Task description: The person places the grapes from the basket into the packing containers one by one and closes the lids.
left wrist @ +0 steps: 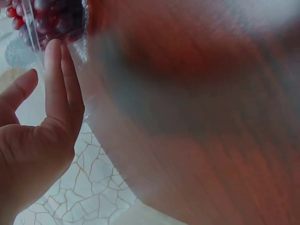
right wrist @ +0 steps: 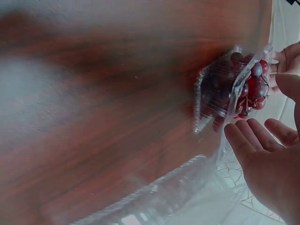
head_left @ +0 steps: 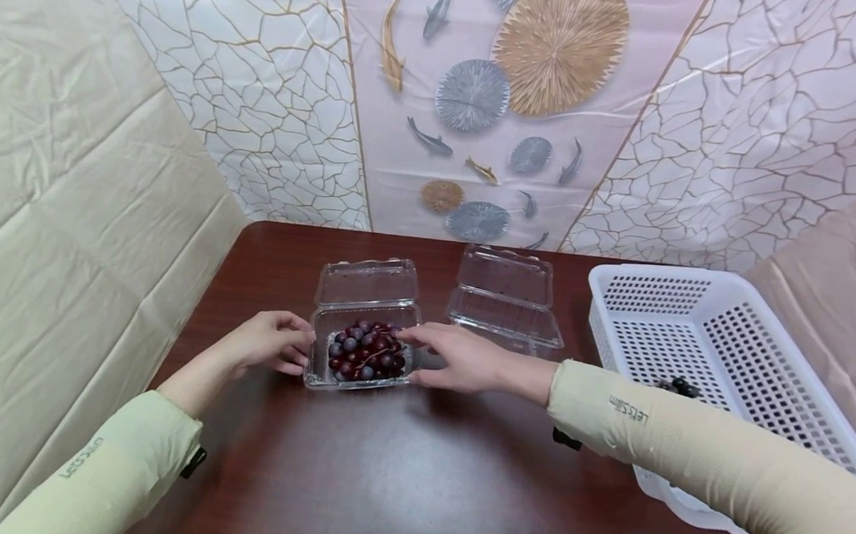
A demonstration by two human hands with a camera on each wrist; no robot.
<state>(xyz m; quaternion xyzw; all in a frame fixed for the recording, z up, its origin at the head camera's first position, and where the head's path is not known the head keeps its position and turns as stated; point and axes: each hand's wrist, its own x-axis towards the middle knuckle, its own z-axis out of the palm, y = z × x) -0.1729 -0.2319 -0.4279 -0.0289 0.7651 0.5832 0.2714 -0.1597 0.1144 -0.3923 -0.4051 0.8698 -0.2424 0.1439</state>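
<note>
A clear plastic clamshell box (head_left: 354, 386) stands on the table with its lid (head_left: 367, 283) folded back. Dark red and purple grapes (head_left: 367, 350) on stems fill its base. My left hand (head_left: 270, 342) is at the box's left side, fingertips right by the wall, fingers fairly straight in the left wrist view. From the other side, my right hand (head_left: 463, 359) reaches to the right rim. Its index finger overlaps the edge of the grapes in the head view, with the thumb spread lower. The right wrist view shows its fingers (right wrist: 241, 138) extended beside the box.
A second clear clamshell box (head_left: 506, 277), lid raised, sits behind my right hand. To the right is a white perforated basket (head_left: 602, 306) with a small dark cluster (head_left: 681, 386) inside, partly behind my right sleeve. A patterned curtain (head_left: 467, 181) hangs along the brown table's (head_left: 405, 473) back edge.
</note>
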